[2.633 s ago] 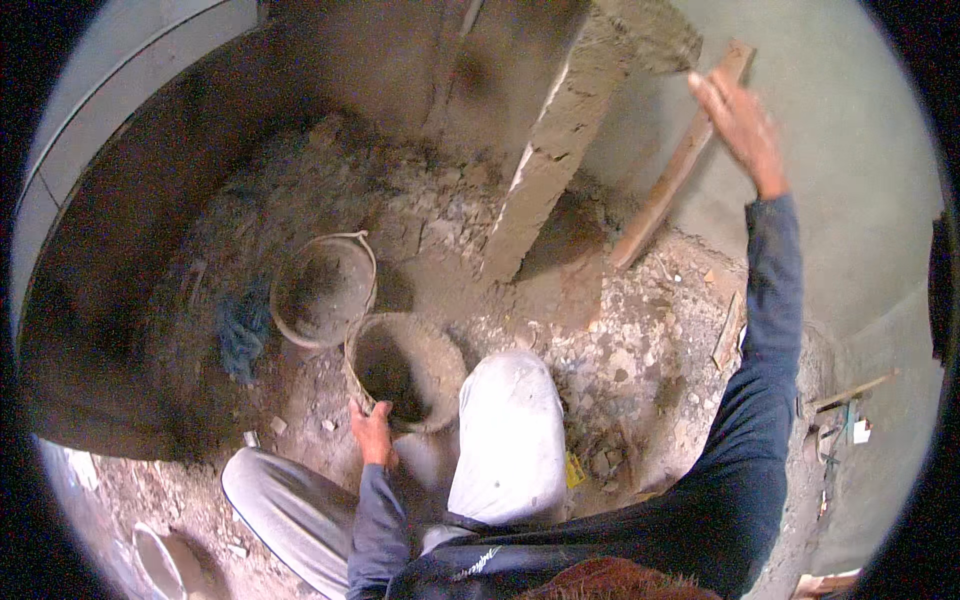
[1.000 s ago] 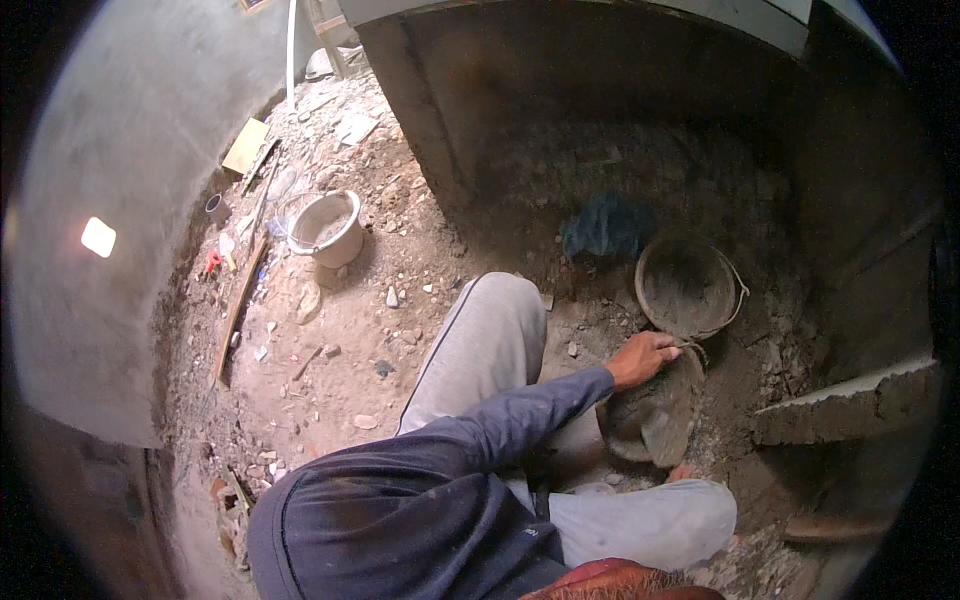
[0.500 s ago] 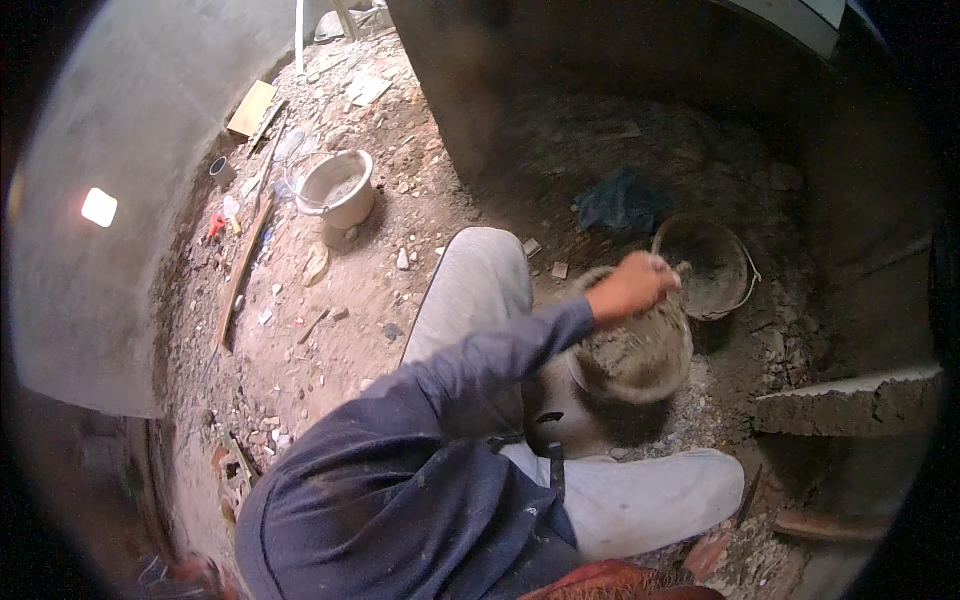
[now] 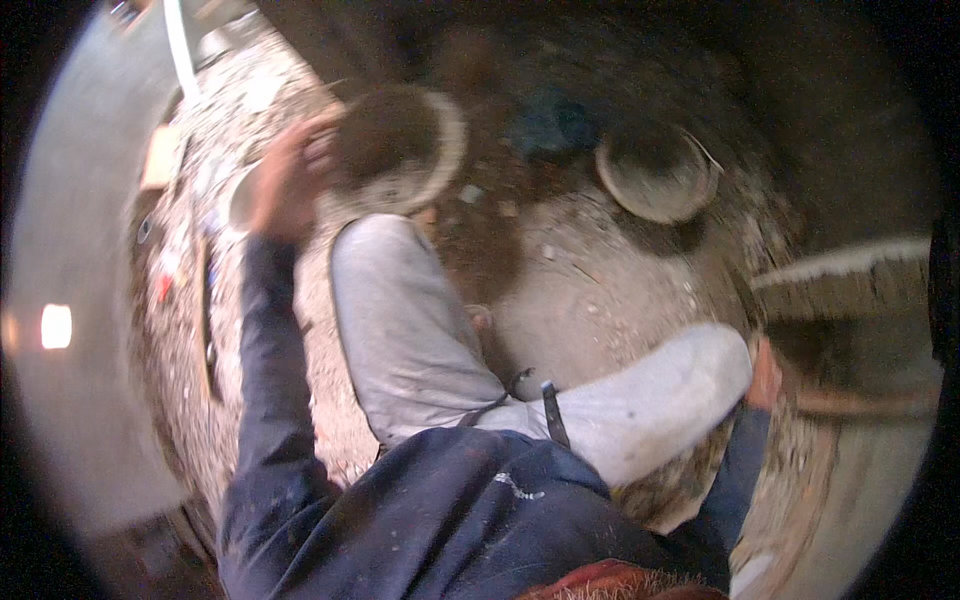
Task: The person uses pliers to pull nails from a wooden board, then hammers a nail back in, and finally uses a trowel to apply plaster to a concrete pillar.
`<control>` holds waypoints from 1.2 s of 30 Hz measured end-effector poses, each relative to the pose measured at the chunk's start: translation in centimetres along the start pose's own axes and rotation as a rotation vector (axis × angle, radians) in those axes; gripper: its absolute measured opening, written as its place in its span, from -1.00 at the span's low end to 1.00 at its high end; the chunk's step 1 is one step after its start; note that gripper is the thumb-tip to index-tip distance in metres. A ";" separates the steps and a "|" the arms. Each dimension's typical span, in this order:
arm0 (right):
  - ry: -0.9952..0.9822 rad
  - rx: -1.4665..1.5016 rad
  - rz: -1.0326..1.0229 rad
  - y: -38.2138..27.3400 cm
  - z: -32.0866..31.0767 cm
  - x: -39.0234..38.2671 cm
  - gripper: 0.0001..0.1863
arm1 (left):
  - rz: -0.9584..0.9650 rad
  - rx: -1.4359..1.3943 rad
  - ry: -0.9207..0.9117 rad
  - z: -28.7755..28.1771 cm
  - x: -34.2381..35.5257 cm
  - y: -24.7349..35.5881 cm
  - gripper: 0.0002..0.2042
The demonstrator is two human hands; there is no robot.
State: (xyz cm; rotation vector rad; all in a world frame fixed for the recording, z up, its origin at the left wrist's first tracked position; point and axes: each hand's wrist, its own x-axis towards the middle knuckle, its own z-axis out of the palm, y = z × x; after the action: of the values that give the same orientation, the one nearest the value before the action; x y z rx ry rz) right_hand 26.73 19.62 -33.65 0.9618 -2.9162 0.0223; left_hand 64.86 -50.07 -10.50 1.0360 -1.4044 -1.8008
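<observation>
My left hand (image 4: 285,180), blurred by motion, is at the far left, with its fingers bent against the left side of a round bucket (image 4: 450,140). The bucket has a dirty pale rim and a dark inside; what it holds is too dim to tell. Past my right knee my right hand (image 4: 765,375) shows only in part, next to the rough-edged slab, and its fingers are hidden. A second bucket (image 4: 660,190) with a wire handle stands at the far right. Behind my left hand a white bucket (image 4: 240,200) is mostly covered.
A blue-green cloth or bag (image 4: 555,125) lies between the two darker buckets. At right juts a slab (image 4: 850,265) with a rough edge. Rubble and a wooden strip (image 4: 203,320) lie along the grey wall (image 4: 80,220) on the left.
The bucket before me has shifted to the far left along with my left hand. My right hand has come into sight by my right knee. The whole view has turned.
</observation>
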 end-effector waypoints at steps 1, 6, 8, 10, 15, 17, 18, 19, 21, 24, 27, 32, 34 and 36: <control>-0.102 -0.145 0.095 -3.3 -3.7 2.2 -0.48 | 0.067 0.043 0.136 -2.0 -0.5 -0.1 -0.71; 0.156 0.092 -0.021 -5.8 -9.7 7.4 -0.58 | 0.183 -0.043 0.179 -13.8 -2.5 0.4 -0.80; 0.039 0.100 -0.050 -9.8 -13.6 10.4 -0.56 | 0.184 0.071 0.353 -19.6 -4.1 -0.9 -0.77; -0.002 0.096 -0.088 -13.1 -15.4 12.7 -0.54 | 0.291 0.388 0.460 -24.3 -3.9 -2.3 -0.78; -0.373 0.092 -0.019 -17.8 -14.3 22.4 -0.36 | 0.157 0.292 0.747 -33.9 -1.8 -6.5 -0.88; -0.462 0.094 0.011 -20.1 -14.5 25.0 -0.34 | 0.137 0.136 0.832 -33.0 -2.0 -8.4 -0.89; -0.421 0.069 -0.034 -19.7 -12.5 26.6 -0.35 | 0.130 0.060 0.855 -32.1 -1.8 -9.0 -0.89; -0.380 0.064 -0.086 -20.2 -9.8 27.8 -0.36 | 0.202 0.265 0.786 -34.2 -2.5 -10.6 -0.88; -0.238 -0.122 -0.186 -20.4 -5.5 30.2 -0.59 | 0.127 0.105 0.775 -31.9 -3.1 -11.4 -0.79; 0.172 -0.177 -0.473 -22.6 -2.4 30.8 -0.72 | 0.107 0.607 0.626 -27.8 -5.4 -10.1 -0.49; 0.156 -0.041 -0.571 -25.8 -3.2 29.0 -0.77 | 0.099 0.980 0.400 -19.4 -4.7 -6.2 -0.52; -0.026 0.378 -0.454 -25.5 -5.2 26.8 -0.77 | 0.459 0.663 -0.164 2.1 -2.7 -2.6 -0.57; -0.010 0.418 -0.453 -25.0 -5.7 25.6 -0.72 | 0.653 1.001 -0.272 6.6 -2.7 -3.6 -0.62; -0.156 0.486 -0.272 -24.2 -7.4 24.2 -0.74 | 0.718 1.379 -0.312 9.6 -2.3 -5.0 -0.61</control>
State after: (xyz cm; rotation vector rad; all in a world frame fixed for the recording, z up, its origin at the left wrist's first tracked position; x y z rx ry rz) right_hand 22.21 -13.95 -24.76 1.4787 -2.9449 0.6977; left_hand 57.59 -42.30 -13.72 0.5887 -2.8226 -0.3026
